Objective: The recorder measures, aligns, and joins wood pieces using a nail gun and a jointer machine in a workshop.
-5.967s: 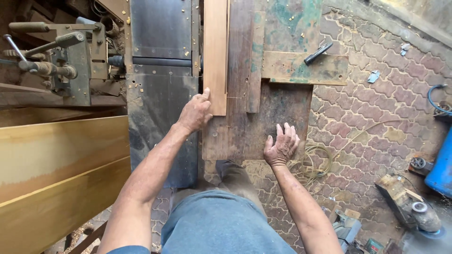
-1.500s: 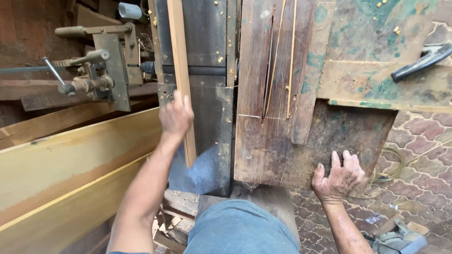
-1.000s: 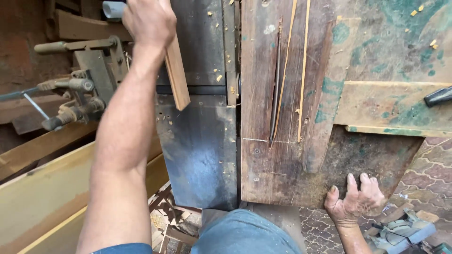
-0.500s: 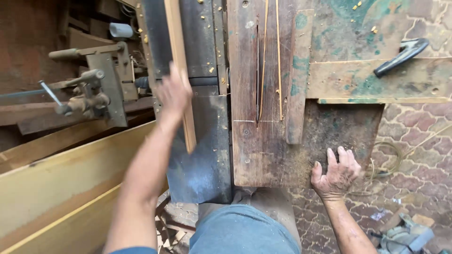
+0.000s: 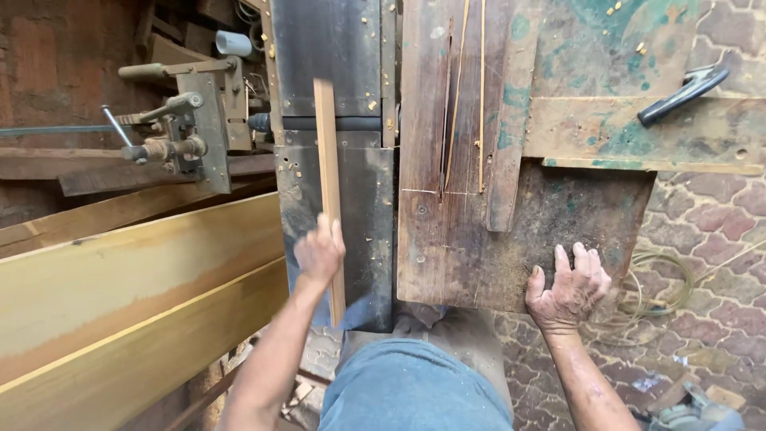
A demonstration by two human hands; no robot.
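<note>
A: Where was the wood strip (image 5: 326, 175)?

B: It lay lengthwise on the dark metal planer bed (image 5: 351, 215), its near end gripped by the left hand (image 5: 319, 254), fingers closed round it.

A: And the right hand (image 5: 569, 287)?

B: Spread flat on the wooden bench (image 5: 471, 239), holding nothing. The strip probably sat short of a full pass; contact with the cutter was not visible.

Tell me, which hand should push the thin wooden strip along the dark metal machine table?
Probably the left hand: it already grips the thin light-brown wooden strip lying on the dark metal planer table. The right hand rests flat on the worn wooden bench top, apart from the strip.
</note>
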